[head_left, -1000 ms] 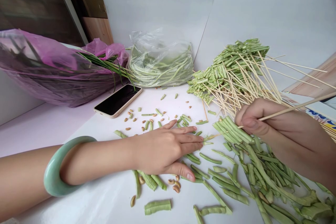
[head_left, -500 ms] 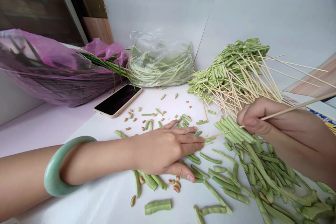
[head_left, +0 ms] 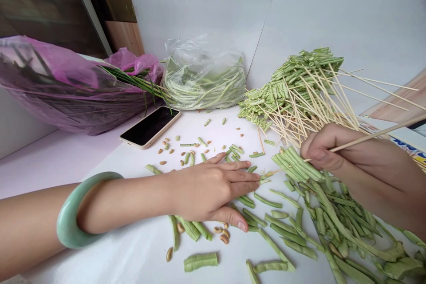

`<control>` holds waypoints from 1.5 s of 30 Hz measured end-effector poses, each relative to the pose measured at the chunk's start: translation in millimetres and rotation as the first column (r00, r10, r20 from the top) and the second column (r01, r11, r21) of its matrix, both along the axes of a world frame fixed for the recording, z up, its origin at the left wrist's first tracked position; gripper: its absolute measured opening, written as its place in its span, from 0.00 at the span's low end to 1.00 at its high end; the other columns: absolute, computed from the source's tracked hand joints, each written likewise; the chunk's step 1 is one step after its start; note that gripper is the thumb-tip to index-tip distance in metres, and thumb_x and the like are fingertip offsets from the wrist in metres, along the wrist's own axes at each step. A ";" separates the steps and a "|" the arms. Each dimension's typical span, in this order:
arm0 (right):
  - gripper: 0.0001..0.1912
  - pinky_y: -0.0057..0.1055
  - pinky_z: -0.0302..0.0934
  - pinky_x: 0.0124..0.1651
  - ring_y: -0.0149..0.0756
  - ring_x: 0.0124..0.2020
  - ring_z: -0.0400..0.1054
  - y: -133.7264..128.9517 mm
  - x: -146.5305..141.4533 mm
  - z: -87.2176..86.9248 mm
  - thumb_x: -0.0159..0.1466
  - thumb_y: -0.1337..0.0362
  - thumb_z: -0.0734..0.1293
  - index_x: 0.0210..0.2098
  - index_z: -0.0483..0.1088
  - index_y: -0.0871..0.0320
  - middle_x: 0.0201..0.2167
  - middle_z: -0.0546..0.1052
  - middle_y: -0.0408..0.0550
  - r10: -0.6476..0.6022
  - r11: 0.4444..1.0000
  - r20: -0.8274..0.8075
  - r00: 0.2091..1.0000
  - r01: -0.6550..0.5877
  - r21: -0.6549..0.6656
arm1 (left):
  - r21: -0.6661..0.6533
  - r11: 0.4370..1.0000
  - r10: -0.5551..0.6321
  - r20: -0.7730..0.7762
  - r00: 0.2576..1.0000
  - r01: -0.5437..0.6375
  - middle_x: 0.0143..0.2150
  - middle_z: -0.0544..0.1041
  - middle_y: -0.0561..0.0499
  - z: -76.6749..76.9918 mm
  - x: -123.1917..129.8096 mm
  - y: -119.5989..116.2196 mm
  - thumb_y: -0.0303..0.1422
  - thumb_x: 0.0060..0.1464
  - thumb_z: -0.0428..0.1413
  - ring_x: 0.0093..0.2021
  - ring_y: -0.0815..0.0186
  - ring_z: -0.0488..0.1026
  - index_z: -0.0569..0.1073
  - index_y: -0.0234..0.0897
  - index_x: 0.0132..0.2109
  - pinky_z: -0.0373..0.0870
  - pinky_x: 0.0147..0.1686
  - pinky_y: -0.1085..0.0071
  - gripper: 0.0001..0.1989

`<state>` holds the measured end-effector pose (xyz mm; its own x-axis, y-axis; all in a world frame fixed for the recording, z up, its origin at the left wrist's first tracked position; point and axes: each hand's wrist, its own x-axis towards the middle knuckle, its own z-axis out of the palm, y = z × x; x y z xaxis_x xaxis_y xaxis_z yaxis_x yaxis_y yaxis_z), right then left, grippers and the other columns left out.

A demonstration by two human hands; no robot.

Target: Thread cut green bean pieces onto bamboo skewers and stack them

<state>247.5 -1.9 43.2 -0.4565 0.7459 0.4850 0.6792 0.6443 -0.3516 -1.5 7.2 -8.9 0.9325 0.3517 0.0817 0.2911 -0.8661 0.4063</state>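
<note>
At the near edge of the white worktop (head_left: 133,259), a thick cut bean piece (head_left: 201,262) lies with brown seeds (head_left: 169,254) scattered close by. To the right spreads a heap of green beans (head_left: 336,213), some long, some short. The left hand (head_left: 209,188), a pale green bangle (head_left: 71,217) around its wrist, lies palm down over bean pieces; its grip is apart, with the thumb away from the fingers. The right hand (head_left: 346,151) is above the heap, its grip clamped on a thin skewer (head_left: 372,136). A row of bean pieces (head_left: 296,163) sits side by side on this skewer, just beside the right fingertips. Farther back, a phone (head_left: 150,126) lies face up in front of a purple bag (head_left: 66,93) with long green stalks poking out. Next to it stands a clear bag (head_left: 204,82) of long beans. On the right, loaded skewers (head_left: 282,91) are piled before white panels (head_left: 199,4).
</note>
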 end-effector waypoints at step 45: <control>0.17 0.24 0.55 0.16 0.27 0.16 0.59 1.3 2.1 0.0 0.65 0.55 0.62 0.23 0.66 0.54 0.17 0.65 0.39 0.026 0.925 -0.290 0.957 -0.133 -0.357 | 0.021 0.999 -0.034 0.005 0.999 0.034 0.66 0.60 0.39 3.3 -3.2 0.8 0.46 0.60 0.50 0.68 0.51 0.50 0.62 0.32 0.63 0.46 0.66 0.50 0.30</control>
